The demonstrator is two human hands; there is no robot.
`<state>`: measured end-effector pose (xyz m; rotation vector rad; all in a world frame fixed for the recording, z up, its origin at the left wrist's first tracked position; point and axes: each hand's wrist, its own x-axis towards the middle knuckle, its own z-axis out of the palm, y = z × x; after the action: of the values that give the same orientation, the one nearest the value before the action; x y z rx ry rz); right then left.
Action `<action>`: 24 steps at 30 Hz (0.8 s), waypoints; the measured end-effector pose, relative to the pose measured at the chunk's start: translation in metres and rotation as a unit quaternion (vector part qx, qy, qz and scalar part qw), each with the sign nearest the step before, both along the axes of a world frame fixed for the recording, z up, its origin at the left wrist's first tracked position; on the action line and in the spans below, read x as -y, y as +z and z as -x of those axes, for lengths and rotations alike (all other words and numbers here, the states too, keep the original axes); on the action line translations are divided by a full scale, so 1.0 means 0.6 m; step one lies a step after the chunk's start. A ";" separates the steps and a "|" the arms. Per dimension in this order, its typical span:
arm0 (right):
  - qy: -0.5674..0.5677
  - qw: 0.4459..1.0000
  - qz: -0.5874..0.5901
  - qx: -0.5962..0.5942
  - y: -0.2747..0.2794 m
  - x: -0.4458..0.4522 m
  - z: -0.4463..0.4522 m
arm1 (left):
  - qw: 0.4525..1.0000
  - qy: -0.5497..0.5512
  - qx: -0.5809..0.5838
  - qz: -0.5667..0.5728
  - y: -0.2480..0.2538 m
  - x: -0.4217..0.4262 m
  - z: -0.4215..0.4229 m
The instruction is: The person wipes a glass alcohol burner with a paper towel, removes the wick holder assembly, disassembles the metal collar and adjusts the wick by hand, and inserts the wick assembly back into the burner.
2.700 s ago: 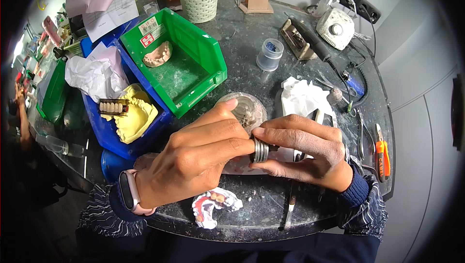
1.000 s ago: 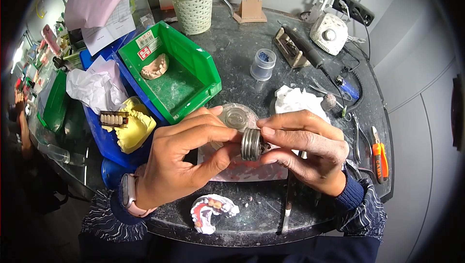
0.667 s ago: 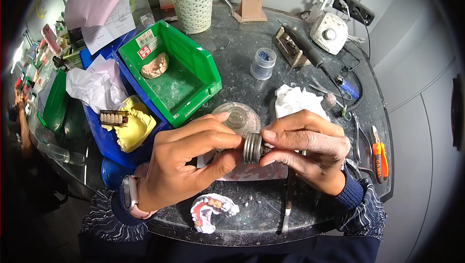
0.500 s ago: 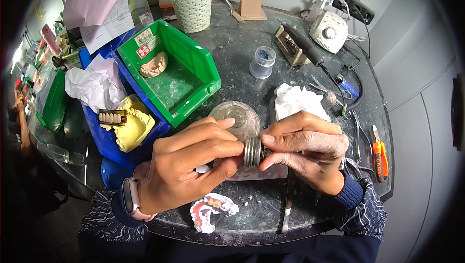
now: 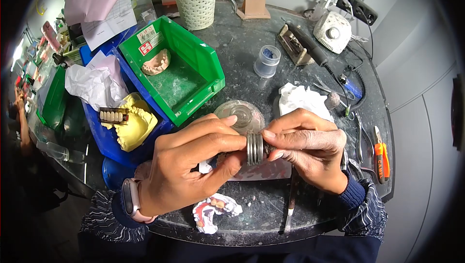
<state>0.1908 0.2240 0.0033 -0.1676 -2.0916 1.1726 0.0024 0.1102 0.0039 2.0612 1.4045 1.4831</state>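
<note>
Between both hands, at the middle of the bench, is a ribbed silver metal cap (image 5: 255,149) with a dark end on its right side. My left hand (image 5: 193,159) pinches it from the left with thumb and fingers. From the right, my right hand (image 5: 310,149) closes thumb and forefinger on the dark end, whose detail the fingertips hide. Just behind the hands stands a round clear glass jar (image 5: 240,113). A white dental model (image 5: 216,210) with red wax and tooth-coloured pieces lies in front of my left hand. Below my right hand rests a brush-like tool (image 5: 289,212).
On the left, a green bin (image 5: 213,86) holds a pinkish dental model (image 5: 156,63); a blue bin (image 5: 99,142) holds a yellow model (image 5: 135,125). Behind are a small jar (image 5: 267,62), crumpled white tissue (image 5: 301,99) and a handpiece (image 5: 305,44). Orange-handled pliers (image 5: 381,159) lie right.
The view has shifted slightly, so bench objects sit a little further right. Both hands keep their hold on the metal cap, which is turned slightly.
</note>
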 end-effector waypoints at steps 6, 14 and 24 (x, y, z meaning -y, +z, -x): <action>0.005 1.000 0.006 0.005 0.000 0.000 0.000 | 0.999 0.007 -0.029 -0.023 0.004 0.002 -0.001; -0.021 0.992 -0.118 0.027 0.013 0.005 0.001 | 1.000 0.003 -0.017 -0.005 0.002 0.002 -0.001; -0.057 0.979 -0.196 -0.022 0.004 0.007 0.008 | 0.995 0.021 0.047 0.086 0.004 0.009 -0.006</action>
<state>0.1857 0.2195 0.0056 -0.0726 -2.1962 0.6724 0.0061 0.1049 0.0064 1.8476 1.4911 1.4020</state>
